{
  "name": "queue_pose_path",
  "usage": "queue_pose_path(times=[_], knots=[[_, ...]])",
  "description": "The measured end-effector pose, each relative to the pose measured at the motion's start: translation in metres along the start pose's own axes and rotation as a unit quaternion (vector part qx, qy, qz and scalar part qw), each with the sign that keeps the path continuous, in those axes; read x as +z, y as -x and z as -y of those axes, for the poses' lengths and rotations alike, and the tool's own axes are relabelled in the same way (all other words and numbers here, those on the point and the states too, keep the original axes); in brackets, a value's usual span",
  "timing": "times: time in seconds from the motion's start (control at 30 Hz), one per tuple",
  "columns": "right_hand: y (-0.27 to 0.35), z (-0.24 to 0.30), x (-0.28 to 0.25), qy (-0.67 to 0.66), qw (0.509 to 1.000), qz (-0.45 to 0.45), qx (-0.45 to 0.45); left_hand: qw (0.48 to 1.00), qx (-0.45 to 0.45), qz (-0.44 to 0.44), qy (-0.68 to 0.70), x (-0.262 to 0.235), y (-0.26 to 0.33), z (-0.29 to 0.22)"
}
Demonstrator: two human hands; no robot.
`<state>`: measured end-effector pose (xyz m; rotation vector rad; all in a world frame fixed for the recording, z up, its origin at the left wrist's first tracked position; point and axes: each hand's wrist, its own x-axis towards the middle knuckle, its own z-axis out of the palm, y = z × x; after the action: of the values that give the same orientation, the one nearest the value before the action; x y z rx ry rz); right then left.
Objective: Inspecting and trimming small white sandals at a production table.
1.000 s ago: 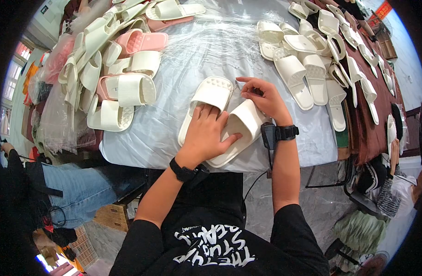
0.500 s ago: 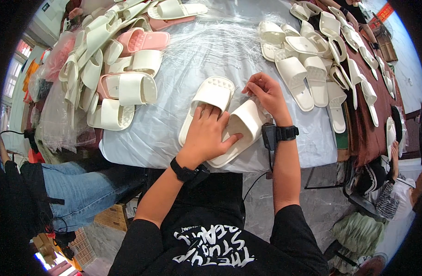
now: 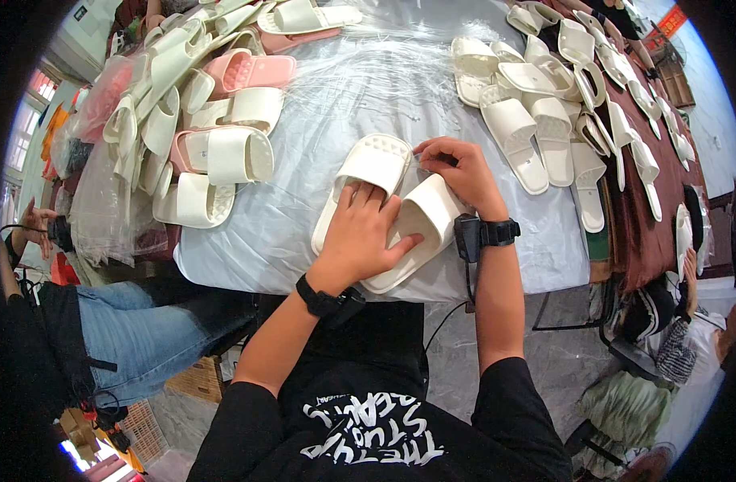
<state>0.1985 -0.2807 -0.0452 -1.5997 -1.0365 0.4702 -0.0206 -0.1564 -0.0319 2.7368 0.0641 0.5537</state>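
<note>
Two cream-white slide slippers lie side by side in front of me with their toes pointing away. My left hand (image 3: pixel 364 237) holds the pair: its fingers reach under the strap of the left slipper (image 3: pixel 374 165), while its thumb lies in the opening of the right slipper (image 3: pixel 432 207). Just beyond the toe of the right slipper, my right hand (image 3: pixel 458 167) has its fingertips bent and pressed together beside the left slipper's toe. Whatever is between those fingertips is too small to make out.
Thin clear plastic strands (image 3: pixel 368 68) spread across the plastic-covered table (image 3: pixel 247 261). White and pink slippers (image 3: pixel 259 71) are heaped at left; more white slippers (image 3: pixel 508 128) lie at right. Other people stand or sit at both sides.
My right hand has moved left toward the left slipper's toe, its fingers now bent down. My left hand and the pair stay put. At far left, another person's hand has come into view.
</note>
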Motion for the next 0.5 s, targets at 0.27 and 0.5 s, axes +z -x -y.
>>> queue_pose_path(times=[0.27, 0.5], knots=[[0.0037, -0.01, -0.0035, 0.05, 0.997, -0.062, 0.001, 1.0, -0.013, -0.005, 0.017, 0.0043, 0.0015, 0.0005], [0.0006, -0.0094, -0.0078, 0.053, 0.983, -0.17, -0.036, 0.998, -0.012, -0.06, 0.018, 0.004, 0.0047, 0.0001]])
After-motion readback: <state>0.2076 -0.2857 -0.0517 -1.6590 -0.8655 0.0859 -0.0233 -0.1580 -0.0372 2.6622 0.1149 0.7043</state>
